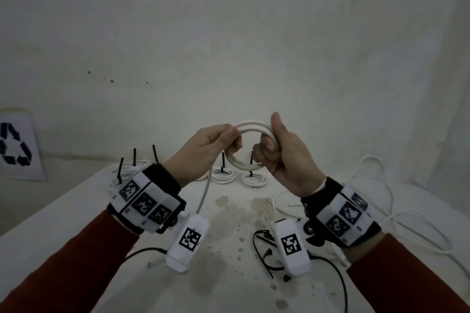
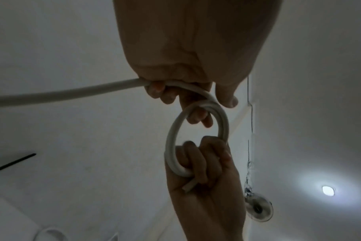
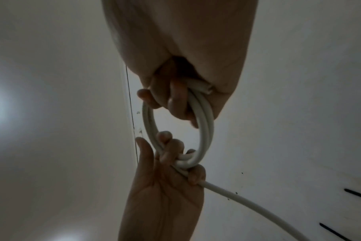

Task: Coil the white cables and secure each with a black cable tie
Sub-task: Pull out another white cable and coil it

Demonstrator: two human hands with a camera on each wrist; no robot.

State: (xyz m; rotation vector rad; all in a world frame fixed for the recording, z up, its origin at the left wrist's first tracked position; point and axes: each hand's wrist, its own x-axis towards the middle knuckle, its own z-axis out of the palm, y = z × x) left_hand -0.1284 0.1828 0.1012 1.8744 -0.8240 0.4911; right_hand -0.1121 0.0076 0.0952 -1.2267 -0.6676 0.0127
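Note:
I hold a small coil of white cable [image 1: 250, 127] in the air above the table, between both hands. My right hand [image 1: 276, 151] grips the coil's right side, thumb up; the cable's cut end [image 2: 188, 186] shows in its palm. My left hand [image 1: 221, 143] pinches the coil's left side, and the loose tail [image 1: 204, 195] runs down from it toward the table. In the wrist views the coil [image 2: 172, 140] [image 3: 204, 124] shows two or three turns. Finished coils with upright black ties [image 1: 250, 176] lie behind on the table.
More tied coils [image 1: 132, 168] sit at the table's back left. Loose white cable [image 1: 391, 213] sprawls at the right. Loose black ties [image 1: 264, 254] lie near the front by a stain on the white table [image 1: 76, 223]. A recycling-sign bag [image 1: 17, 145] stands at far left.

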